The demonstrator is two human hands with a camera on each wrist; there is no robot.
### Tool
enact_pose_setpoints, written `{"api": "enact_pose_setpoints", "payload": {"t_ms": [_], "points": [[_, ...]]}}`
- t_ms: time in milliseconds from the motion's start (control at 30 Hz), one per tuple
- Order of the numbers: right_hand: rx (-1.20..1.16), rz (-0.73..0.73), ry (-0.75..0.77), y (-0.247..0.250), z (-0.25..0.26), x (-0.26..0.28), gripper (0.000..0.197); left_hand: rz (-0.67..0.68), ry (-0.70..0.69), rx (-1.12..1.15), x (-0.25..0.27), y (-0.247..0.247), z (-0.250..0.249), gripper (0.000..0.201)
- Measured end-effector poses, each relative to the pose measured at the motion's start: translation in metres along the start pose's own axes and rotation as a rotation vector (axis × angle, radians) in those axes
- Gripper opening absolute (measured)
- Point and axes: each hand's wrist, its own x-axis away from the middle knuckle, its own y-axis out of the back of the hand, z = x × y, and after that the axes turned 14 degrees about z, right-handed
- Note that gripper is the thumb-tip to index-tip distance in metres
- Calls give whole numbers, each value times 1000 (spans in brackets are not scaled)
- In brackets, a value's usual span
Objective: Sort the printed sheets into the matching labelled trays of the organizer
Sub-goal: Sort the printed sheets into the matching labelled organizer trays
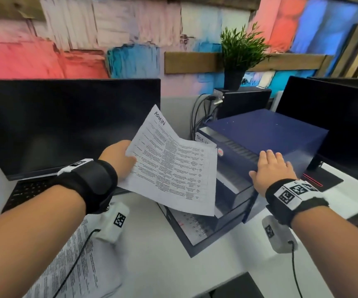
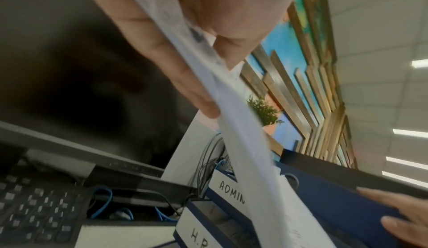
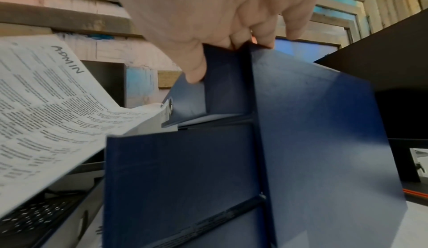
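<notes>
A sheet (image 1: 171,166) marked ADMIN is pinched at its left edge by the left hand (image 1: 118,160) just left of the blue organizer (image 1: 266,134), which is steadied for filing by the flat, open right hand (image 1: 272,171).

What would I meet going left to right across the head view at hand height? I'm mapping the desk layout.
Dark monitor → left hand → ADMIN sheet → right hand on the blue organizer → second monitor.

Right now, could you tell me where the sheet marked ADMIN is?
In the head view the ADMIN sheet is mid-frame, held off the desk by the left hand, just left of the blue organizer that the right hand steadies.
</notes>
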Motion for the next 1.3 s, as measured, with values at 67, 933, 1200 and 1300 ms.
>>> {"api": "enact_pose_setpoints", "payload": {"t_ms": [67,933,1200,1300], "points": [[-9,14,13,0,-1,0,69,-25,7,-9,1,0,-5,33],[23,34,66,1,-8,0,69,29,198,-118,5,16,-43,28],[24,54,65,2,-7,0,69,-110,143,267,-18,-30,-47,40],[22,52,67,1,-7,1,69,-170,130,426,-25,-52,-48,55]]}}
